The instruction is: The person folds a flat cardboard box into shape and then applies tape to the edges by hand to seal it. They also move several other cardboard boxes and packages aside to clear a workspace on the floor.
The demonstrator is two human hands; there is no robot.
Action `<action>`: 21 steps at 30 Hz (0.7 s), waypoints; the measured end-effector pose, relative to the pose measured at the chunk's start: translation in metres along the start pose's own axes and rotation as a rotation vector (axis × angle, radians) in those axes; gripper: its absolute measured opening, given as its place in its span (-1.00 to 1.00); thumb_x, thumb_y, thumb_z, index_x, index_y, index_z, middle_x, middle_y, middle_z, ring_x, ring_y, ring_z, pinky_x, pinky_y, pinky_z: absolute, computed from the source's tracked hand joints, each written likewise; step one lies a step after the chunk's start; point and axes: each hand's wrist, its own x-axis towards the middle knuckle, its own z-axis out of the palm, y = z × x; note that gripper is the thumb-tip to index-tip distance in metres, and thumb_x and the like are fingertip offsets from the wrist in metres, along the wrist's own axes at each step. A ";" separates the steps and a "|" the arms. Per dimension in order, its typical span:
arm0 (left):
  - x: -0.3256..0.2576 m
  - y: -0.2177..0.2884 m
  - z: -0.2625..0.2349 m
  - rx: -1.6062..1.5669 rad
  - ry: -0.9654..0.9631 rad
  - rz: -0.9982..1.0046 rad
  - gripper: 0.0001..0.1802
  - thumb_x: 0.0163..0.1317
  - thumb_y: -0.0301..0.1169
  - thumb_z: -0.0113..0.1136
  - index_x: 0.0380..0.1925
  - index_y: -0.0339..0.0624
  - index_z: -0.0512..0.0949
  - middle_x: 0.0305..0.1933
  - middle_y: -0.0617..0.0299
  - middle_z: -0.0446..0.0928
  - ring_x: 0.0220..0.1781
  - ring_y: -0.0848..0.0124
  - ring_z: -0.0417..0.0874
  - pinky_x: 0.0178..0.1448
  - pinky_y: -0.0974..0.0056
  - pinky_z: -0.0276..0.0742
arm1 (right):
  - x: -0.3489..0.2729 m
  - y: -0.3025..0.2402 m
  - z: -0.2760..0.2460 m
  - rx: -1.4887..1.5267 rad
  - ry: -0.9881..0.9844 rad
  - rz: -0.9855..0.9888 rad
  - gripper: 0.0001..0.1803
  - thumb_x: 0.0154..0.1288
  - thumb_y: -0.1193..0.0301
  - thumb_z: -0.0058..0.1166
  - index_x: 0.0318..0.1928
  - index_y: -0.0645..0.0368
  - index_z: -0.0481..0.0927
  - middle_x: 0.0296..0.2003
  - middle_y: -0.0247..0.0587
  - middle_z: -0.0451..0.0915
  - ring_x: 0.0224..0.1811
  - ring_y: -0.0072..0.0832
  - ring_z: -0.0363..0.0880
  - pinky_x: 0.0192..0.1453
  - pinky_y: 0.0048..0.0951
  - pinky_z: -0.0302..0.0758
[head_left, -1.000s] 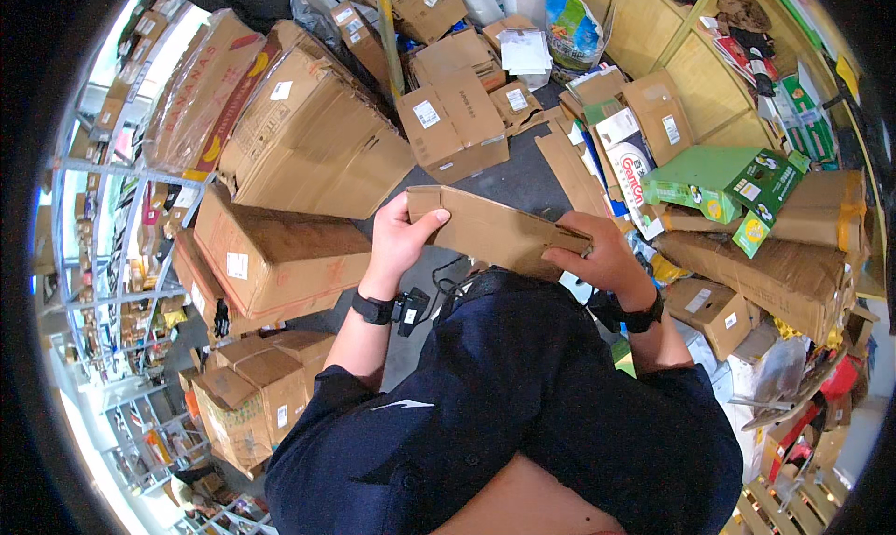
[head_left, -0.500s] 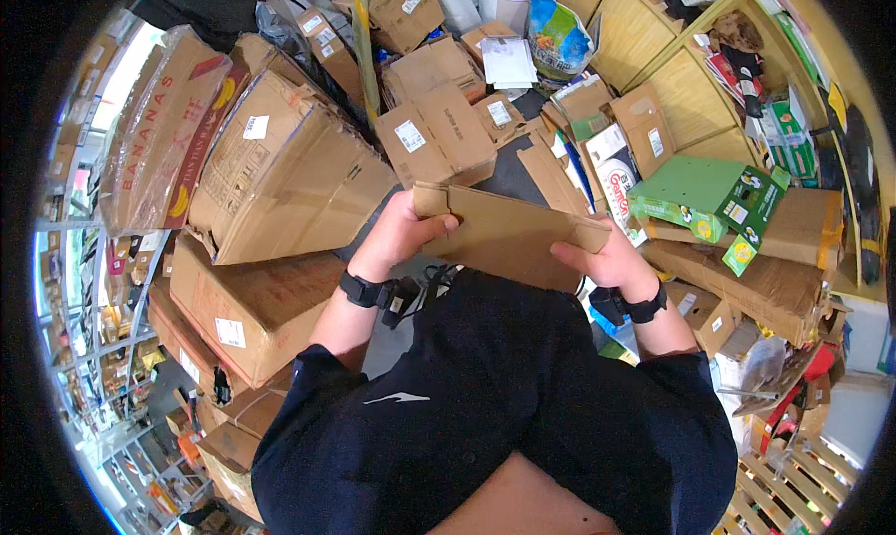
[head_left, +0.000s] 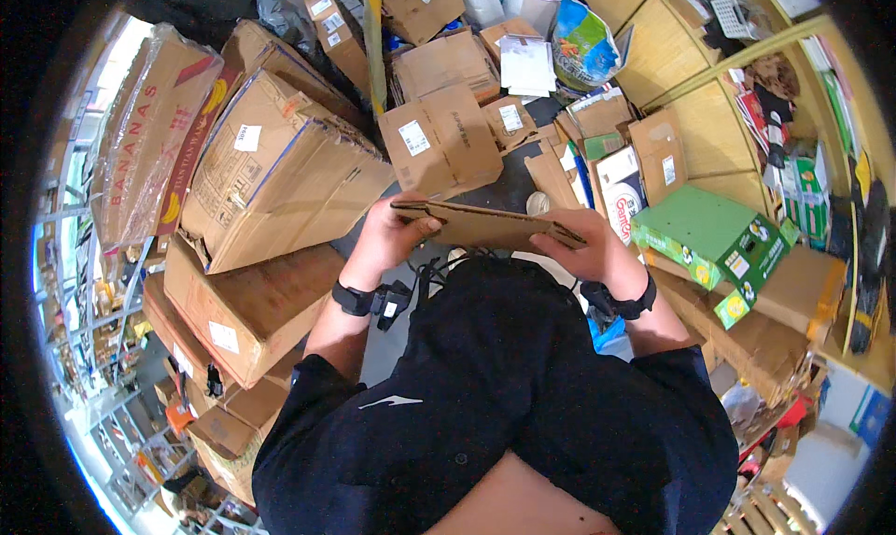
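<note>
A flattened brown cardboard box (head_left: 490,228) is held up in front of my body, its folded edge toward me. My left hand (head_left: 392,235) grips its left end, thumb on the near face. At its right end, my right hand (head_left: 590,243) is closed around the edge with the thumb on the near side. The fingers behind the cardboard are partly hidden. Just beyond it stands a closed brown carton (head_left: 441,143) with a white label.
Large cartons (head_left: 275,161) stack up on my left. A green box (head_left: 711,229) lies on flat cardboard to the right, before wooden shelves (head_left: 714,124). Behind the carton are a white sheet (head_left: 526,66) and a blue-green bag (head_left: 584,42). Grey floor (head_left: 511,182) shows between.
The flattened box has tipped, so its broad face now shows as a narrower strip. My hands still grip both ends, and the view has turned slightly.
</note>
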 end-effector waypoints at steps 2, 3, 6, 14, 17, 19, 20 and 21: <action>0.020 0.005 0.002 0.056 0.040 -0.009 -0.79 0.13 -0.49 0.33 -0.22 -0.27 0.61 -0.37 0.27 0.64 -0.30 0.53 0.59 -0.18 0.39 0.51 | 0.019 0.014 -0.021 0.088 -0.102 -0.033 -0.79 0.15 0.45 0.27 -0.20 0.26 0.62 -0.47 -0.07 0.61 -0.45 -0.24 0.61 -0.34 -0.40 0.47; 0.032 0.009 0.004 0.111 0.067 0.012 -0.81 0.12 -0.50 0.34 -0.24 -0.27 0.62 -0.36 0.26 0.64 -0.30 0.52 0.59 -0.17 0.38 0.51 | 0.030 0.026 -0.034 0.047 -0.113 -0.117 -0.68 0.11 0.47 0.29 -0.10 0.22 0.59 -0.34 -0.08 0.64 -0.29 -0.21 0.64 -0.21 -0.40 0.51; 0.069 0.021 0.018 0.184 0.216 0.035 -0.83 0.06 -0.57 0.31 -0.30 -0.27 0.65 -0.29 0.20 0.67 -0.22 0.44 0.65 -0.09 0.35 0.55 | 0.060 0.072 -0.053 -0.158 0.107 0.054 -0.56 0.11 0.47 0.27 0.05 0.17 0.53 -0.19 -0.11 0.64 -0.13 -0.22 0.63 -0.05 -0.39 0.52; 0.149 0.042 0.022 0.456 0.187 0.476 -0.76 -0.01 -0.60 0.25 -0.31 -0.10 0.71 -0.15 0.25 0.68 0.13 0.18 0.59 0.34 0.04 0.34 | 0.135 0.183 -0.096 1.246 -0.314 0.858 -0.48 0.40 0.02 -0.05 0.09 0.22 0.46 -0.31 -0.23 0.60 -0.77 -0.74 0.09 -0.70 -0.56 0.23; 0.168 0.051 0.019 0.484 0.055 0.471 -0.80 -0.01 -0.45 0.30 -0.36 0.12 0.74 -0.07 0.34 0.67 0.32 0.11 0.42 0.49 -0.14 0.03 | 0.160 0.192 -0.090 1.035 -0.397 0.777 -0.53 0.35 0.09 0.06 0.03 0.23 0.47 -0.30 -0.28 0.59 -0.59 -0.63 0.44 -0.56 -0.52 0.47; 0.178 0.043 0.008 0.504 0.104 0.482 -0.80 -0.03 -0.42 0.32 -0.37 0.15 0.74 -0.01 0.33 0.64 0.35 0.08 0.36 0.49 -0.15 0.02 | 0.178 0.184 -0.085 0.951 -0.355 0.789 -0.54 0.24 0.28 0.21 0.07 0.25 0.45 -0.21 -0.26 0.60 -0.27 -0.49 0.63 -0.26 -0.46 0.64; 0.180 0.039 0.000 0.524 0.135 0.492 -0.81 -0.04 -0.39 0.33 -0.38 0.18 0.74 0.04 0.33 0.62 0.39 0.06 0.31 0.49 -0.16 0.01 | 0.185 0.178 -0.084 0.953 -0.358 0.799 -0.54 0.24 0.28 0.21 0.07 0.25 0.45 -0.21 -0.26 0.60 -0.27 -0.49 0.63 -0.26 -0.46 0.64; 0.184 0.025 -0.011 0.573 0.123 0.510 -0.79 -0.09 -0.33 0.38 -0.36 0.19 0.74 0.18 0.24 0.53 0.45 0.02 0.21 0.49 -0.12 0.03 | 0.193 0.170 -0.084 0.959 -0.355 0.747 -0.54 0.27 0.33 0.18 0.10 0.30 0.44 -0.13 -0.23 0.60 -0.19 -0.49 0.62 -0.15 -0.46 0.61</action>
